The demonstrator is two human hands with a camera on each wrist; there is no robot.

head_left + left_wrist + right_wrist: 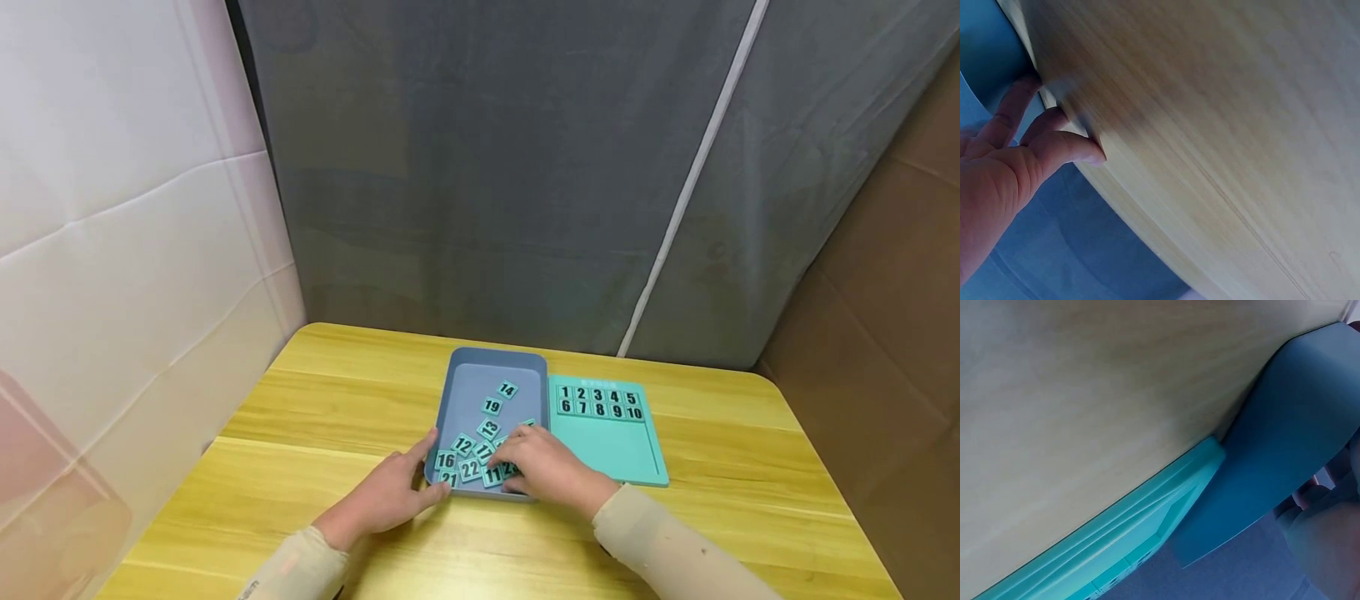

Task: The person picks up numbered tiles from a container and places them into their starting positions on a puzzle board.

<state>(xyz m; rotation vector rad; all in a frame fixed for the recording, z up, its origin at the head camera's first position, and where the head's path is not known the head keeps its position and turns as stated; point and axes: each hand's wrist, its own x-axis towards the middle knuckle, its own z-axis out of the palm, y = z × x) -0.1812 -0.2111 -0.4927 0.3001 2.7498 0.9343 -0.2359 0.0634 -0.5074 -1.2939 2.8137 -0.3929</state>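
A blue-grey tray (468,379) stands on the table with several teal number tiles lying loose in it, among them the 14 tile (507,389) and the 22 tile (469,470). At the tray's near left corner, my left hand (390,492) holds its wall, thumb at the near side and a finger at the left side. My right hand (543,468) reaches over the near right part of the tray, its bent fingers down among the tiles by the 11 tile (492,476). Whether it pinches a tile I cannot tell, since the hand hides its fingertips.
Right beside the tray lies a teal number board (607,446), with tiles 1 to 10 in two rows at its top and a bare recess below. Both stand on a wood-grain table (352,392). Grey cloth (465,167) hangs behind the table.
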